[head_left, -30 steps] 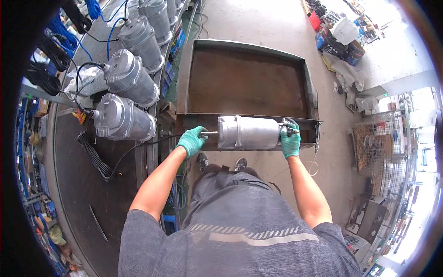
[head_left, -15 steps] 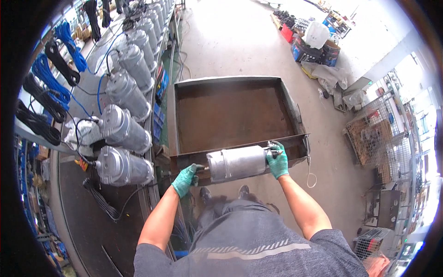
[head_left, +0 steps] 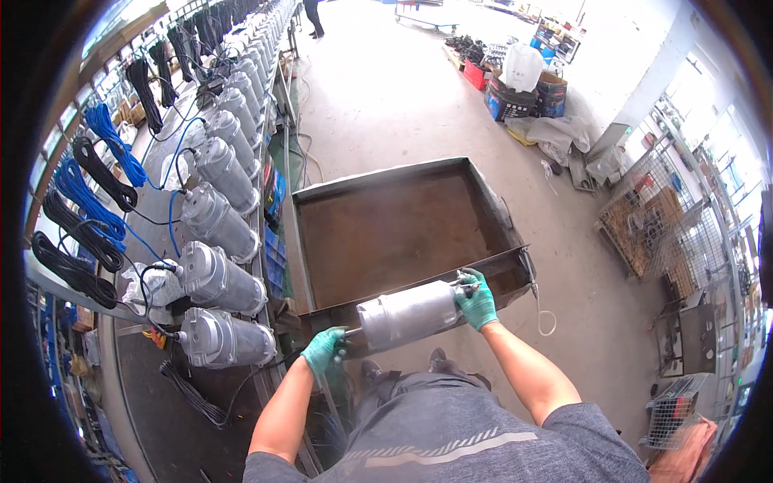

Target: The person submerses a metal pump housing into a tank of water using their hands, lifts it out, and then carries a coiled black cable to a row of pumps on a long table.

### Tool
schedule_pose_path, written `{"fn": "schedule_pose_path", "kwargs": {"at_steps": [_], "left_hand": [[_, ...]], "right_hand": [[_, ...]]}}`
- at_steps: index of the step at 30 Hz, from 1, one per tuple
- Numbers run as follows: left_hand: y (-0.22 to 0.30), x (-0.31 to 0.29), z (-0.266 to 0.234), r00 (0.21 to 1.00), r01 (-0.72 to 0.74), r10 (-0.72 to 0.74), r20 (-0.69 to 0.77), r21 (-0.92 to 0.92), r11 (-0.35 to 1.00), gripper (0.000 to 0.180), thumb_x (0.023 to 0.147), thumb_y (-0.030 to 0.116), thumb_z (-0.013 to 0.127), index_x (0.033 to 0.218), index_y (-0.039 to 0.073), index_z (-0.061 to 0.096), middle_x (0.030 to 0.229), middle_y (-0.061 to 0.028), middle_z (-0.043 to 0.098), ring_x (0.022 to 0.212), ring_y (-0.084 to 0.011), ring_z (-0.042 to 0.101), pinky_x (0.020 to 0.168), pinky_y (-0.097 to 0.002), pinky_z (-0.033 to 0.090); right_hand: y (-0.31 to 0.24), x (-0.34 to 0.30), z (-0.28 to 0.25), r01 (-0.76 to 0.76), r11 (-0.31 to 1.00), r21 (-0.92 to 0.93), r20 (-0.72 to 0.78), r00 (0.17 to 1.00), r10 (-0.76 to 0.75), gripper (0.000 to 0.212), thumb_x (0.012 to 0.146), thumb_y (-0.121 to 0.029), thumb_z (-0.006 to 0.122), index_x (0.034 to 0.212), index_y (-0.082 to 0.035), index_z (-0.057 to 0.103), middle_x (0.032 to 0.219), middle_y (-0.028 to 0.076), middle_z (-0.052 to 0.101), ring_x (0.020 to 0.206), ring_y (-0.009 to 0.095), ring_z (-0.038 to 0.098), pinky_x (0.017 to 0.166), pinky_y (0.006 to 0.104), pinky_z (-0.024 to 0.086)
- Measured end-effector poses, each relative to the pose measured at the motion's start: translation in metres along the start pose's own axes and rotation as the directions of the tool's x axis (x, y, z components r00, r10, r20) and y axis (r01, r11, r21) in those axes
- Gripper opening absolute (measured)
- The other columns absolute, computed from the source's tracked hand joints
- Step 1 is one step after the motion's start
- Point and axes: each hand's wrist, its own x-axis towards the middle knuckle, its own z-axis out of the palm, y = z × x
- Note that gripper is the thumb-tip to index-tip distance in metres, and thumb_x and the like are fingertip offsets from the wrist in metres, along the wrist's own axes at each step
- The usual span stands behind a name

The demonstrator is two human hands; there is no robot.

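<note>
A silver cylindrical motor (head_left: 409, 315) lies crosswise in front of me, over the near edge of a rectangular metal tank (head_left: 403, 278). My left hand (head_left: 324, 348), in a green glove, is closed around the thin shaft at the motor's left end. At the other end my right hand (head_left: 477, 301), gloved alike, grips a small metal fitting. The motor tilts slightly, its right end farther from me. Brown liquid or a rusty bottom shows inside the tank; I cannot tell which.
On the left, a long bench (head_left: 153, 402) carries a row of similar silver motors (head_left: 229, 338) with black and blue cables. Coiled cables (head_left: 72, 270) hang beyond them. Wire cages (head_left: 652, 233) stand at the right. Farther off are boxes (head_left: 511, 98) and a person's legs (head_left: 312, 16).
The view has shifted, so the tank and bench sit lower in the picture. Both hands keep hold of the motor, which now tilts more, right end farther away.
</note>
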Motion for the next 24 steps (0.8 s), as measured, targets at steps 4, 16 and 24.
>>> {"fn": "schedule_pose_path", "kwargs": {"at_steps": [4, 16, 24], "left_hand": [[-0.015, 0.001, -0.009, 0.976, -0.209, 0.190, 0.105, 0.216, 0.954, 0.076, 0.096, 0.010, 0.070, 0.160, 0.004, 0.030, 0.129, -0.0109, 0.060, 0.093, -0.0167, 0.065, 0.072, -0.0305, 0.058], [-0.026, 0.010, 0.009, 0.734, -0.092, 0.679, 0.009, 0.992, 0.086, 0.047, 0.098, 0.050, 0.067, 0.130, 0.016, 0.063, 0.099, -0.0189, 0.076, 0.076, -0.0357, 0.074, 0.065, -0.0483, 0.057], [0.009, 0.016, 0.023, 0.945, 0.096, -0.046, -0.325, 0.140, 0.985, 0.044, 0.105, 0.048, 0.057, 0.131, 0.013, 0.060, 0.083, -0.0054, 0.067, 0.053, -0.0155, 0.054, 0.042, -0.0292, 0.039]], "right_hand": [[-0.006, 0.000, -0.001, -0.008, 1.000, 0.009, -0.005, 1.000, 0.008, 0.054, 0.090, 0.006, 0.066, 0.140, -0.002, 0.048, 0.104, -0.001, 0.067, 0.080, 0.005, 0.060, 0.079, 0.0214, 0.053], [0.004, -0.002, -0.001, -0.045, 0.999, 0.018, 0.005, 0.999, 0.045, 0.053, 0.090, 0.001, 0.069, 0.139, 0.000, 0.048, 0.102, 0.001, 0.068, 0.085, 0.009, 0.063, 0.087, 0.0235, 0.053], [-0.001, -0.001, -0.003, -0.131, 0.988, 0.085, 0.049, 0.991, 0.127, 0.051, 0.091, 0.001, 0.068, 0.138, 0.002, 0.047, 0.098, 0.000, 0.068, 0.083, 0.009, 0.063, 0.086, 0.0247, 0.054]]}}
